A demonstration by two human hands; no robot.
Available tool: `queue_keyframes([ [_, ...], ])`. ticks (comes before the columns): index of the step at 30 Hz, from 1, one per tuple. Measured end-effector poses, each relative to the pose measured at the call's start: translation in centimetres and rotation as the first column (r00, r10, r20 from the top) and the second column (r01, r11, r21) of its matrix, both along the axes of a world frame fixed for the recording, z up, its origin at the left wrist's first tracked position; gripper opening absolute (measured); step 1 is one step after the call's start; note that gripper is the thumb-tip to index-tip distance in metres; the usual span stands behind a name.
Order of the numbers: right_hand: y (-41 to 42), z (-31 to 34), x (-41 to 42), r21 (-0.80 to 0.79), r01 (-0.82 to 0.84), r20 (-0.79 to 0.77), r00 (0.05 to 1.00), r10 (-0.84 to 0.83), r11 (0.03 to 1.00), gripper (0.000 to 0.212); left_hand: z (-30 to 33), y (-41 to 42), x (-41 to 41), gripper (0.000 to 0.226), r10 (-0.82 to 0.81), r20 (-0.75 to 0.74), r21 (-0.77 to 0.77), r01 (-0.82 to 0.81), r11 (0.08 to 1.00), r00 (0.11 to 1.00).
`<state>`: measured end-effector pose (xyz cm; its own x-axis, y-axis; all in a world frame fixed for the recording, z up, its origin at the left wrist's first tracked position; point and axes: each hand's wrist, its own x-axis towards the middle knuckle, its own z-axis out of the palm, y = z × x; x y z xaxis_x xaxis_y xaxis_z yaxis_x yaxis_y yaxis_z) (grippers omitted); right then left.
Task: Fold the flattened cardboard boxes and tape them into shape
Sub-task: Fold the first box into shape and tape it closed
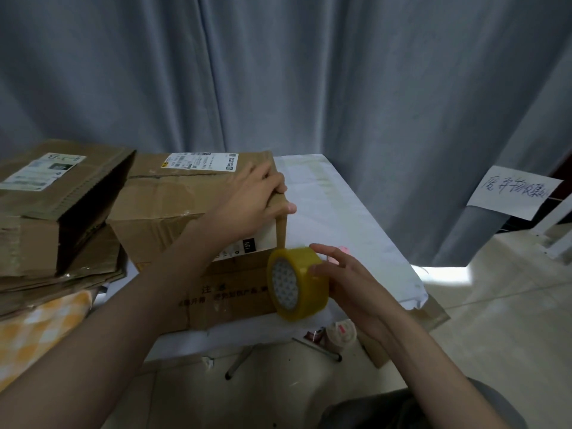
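Note:
An assembled brown cardboard box [173, 199] with a white shipping label stands on a flattened carton [229, 301] on the white table [346, 209]. My left hand [253, 199] grips the box's upper right corner, fingers over the top and thumb on the side. My right hand [346, 280] holds a roll of yellowish clear tape [297, 283] just below and right of that corner. A strip of tape runs from the roll up the box's right edge.
A second cardboard box [52, 209] lies on a stack of flattened cartons [62, 283] at the left. A yellow checked cloth [40, 329] covers the near left. Grey curtains hang behind. A handwritten paper sign [513, 190] hangs at right; small items lie under the table.

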<state>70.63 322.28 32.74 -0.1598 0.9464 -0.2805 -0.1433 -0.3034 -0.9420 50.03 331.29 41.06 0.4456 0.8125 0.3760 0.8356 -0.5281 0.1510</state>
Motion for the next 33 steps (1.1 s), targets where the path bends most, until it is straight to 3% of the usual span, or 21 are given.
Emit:
queue_keyframes([
  [4,-1.2,-0.3,0.8,0.043,-0.125,-0.081,0.988,0.128,0.991,0.058,-0.9,0.4,0.1,0.043,-0.009,-0.016,0.069,0.01,0.998,1.0],
  [6,-1.4,-0.6,0.6,0.093,-0.138,-0.096,0.984,0.147,0.986,0.058,-1.4,0.1,-0.2,0.056,-0.028,-0.06,0.081,0.033,0.996,0.998],
  [8,-1.5,-0.6,0.5,0.157,-0.117,-0.07,0.989,0.129,0.981,0.06,-1.9,-0.3,-0.3,0.071,-0.04,-0.072,0.059,0.045,0.997,0.997],
  [10,-1.6,-0.6,0.4,0.217,-0.093,-0.006,0.995,0.097,0.972,0.06,-2.0,-0.2,-0.1,0.071,-0.014,-0.089,0.035,0.017,0.999,0.996],
  [13,-1.8,-0.7,0.2,0.267,-0.085,0.07,0.995,0.068,0.96,0.059,-1.6,0.2,0.3,0.066,-0.026,-0.24,-0.013,0.024,1.0,0.97],
  [14,-1.8,-0.7,0.2,0.279,-0.08,0.086,0.995,0.058,0.957,0.059,-1.2,0.2,0.4,0.064,-0.059,-0.221,-0.05,0.049,0.998,0.973],
  [16,-2.0,-0.6,0.1,0.306,-0.063,0.088,0.995,0.037,0.95,0.06,-0.3,-0.1,0.4,0.061,-0.104,-0.027,-0.126,0.1,0.987,0.994],
  [18,-2.2,-0.4,0.1,0.338,-0.041,0.081,0.997,0.014,0.94,0.06,0.3,-1.0,0.0,0.056,-0.138,0.203,-0.075,0.156,0.985,0.969],
  [19,-2.3,-0.3,0.1,0.356,-0.032,0.077,0.997,0.005,0.934,0.06,0.5,-1.7,0.0,0.051,-0.152,0.243,-0.022,0.163,0.986,0.958],
  [24,-2.5,0.4,-0.2,0.427,0.006,0.025,1.0,-0.018,0.904,0.062,-0.5,-6.1,1.2,0.069,-0.152,0.152,-0.139,0.174,0.975,0.977],
  [27,-2.7,0.8,-0.4,0.453,0.02,0.025,0.999,-0.035,0.891,0.06,-0.9,-7.0,2.0,0.057,-0.132,0.159,-0.077,0.146,0.986,0.978],
  [33,-2.8,1.2,-0.2,0.491,0.008,0.11,0.991,-0.071,0.871,0.059,-0.4,-7.9,3.3,0.025,-0.097,0.343,-0.009,0.106,0.994,0.934],
])
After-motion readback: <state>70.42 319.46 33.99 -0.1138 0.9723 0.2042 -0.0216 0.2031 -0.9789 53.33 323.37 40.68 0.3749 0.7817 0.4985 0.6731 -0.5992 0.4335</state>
